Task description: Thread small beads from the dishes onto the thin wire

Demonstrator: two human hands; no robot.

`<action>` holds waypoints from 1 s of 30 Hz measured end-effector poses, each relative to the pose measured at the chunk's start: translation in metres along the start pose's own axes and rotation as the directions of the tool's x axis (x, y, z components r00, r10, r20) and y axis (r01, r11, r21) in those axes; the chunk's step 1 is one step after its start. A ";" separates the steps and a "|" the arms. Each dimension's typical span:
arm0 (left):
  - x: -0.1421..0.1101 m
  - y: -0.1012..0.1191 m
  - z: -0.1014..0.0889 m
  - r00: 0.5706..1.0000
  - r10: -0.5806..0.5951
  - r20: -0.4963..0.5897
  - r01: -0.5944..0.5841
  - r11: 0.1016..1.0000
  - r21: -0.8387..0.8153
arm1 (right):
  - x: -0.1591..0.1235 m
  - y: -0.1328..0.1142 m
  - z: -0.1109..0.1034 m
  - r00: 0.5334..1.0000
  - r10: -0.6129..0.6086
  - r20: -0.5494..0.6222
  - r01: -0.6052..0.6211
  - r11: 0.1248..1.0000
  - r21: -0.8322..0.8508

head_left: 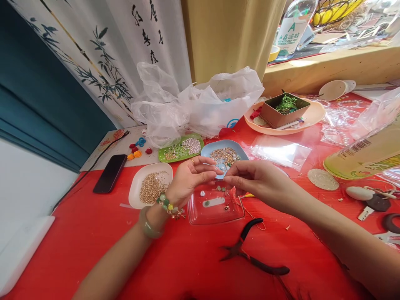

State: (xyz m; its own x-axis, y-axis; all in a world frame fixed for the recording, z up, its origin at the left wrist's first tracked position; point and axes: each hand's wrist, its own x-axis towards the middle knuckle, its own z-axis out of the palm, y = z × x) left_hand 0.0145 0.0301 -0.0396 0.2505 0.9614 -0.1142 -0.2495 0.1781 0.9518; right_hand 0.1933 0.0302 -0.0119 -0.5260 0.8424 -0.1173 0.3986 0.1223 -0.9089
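Note:
My left hand (190,175), with a beaded bracelet and a jade bangle at its wrist, is closed, thumb and fingertips together. Facing it, my right hand (250,175) pinches with thumb and index finger. Whatever lies between the fingertips is too small to make out. Both hands hover over a clear tray (196,214) holding a few beads and small charms. Just beyond them sits a blue dish (212,148) of gold and clear beads. Left of the hands is a white dish (134,196) of gold beads, and behind it a green dish (162,155) with pearly and gold beads.
Black-handled pliers (239,248) lie open on the red table near me. A phone (110,174) is at the left. Plastic bags (218,100) stand at the back. To the right are a bottle (365,150), keys (375,203) and a pink plate (317,114) bearing a square tin (281,114).

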 end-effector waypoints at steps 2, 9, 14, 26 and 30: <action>0.000 -0.001 -0.002 0.997 0.073 0.032 -0.079 0.965 0.250 | 0.001 0.001 -0.001 0.999 -0.038 -0.026 0.038 0.999 0.030; -0.004 -0.015 -0.006 0.909 0.098 0.404 -0.415 0.271 0.868 | 0.000 -0.005 -0.007 0.985 -0.073 -0.157 0.081 0.996 0.047; -0.007 -0.020 0.000 0.915 -0.067 0.398 -0.392 0.093 0.915 | 0.000 -0.006 -0.007 0.985 -0.077 -0.152 0.082 0.996 0.030; -0.010 -0.023 0.004 0.920 -0.046 0.388 -0.391 -0.064 0.918 | -0.002 -0.008 -0.006 0.989 -0.063 -0.131 0.067 0.998 0.022; -0.007 -0.015 0.004 0.979 0.146 0.144 -0.194 0.424 0.885 | -0.003 -0.008 -0.005 0.992 -0.042 -0.116 0.048 0.998 0.051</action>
State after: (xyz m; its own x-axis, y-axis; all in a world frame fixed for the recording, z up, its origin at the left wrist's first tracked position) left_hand 0.0200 0.0204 -0.0523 0.3438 0.9365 0.0685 0.6734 -0.2967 0.6771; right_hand 0.1953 0.0298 -0.0024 -0.4511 0.8919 -0.0319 0.3337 0.1354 -0.9329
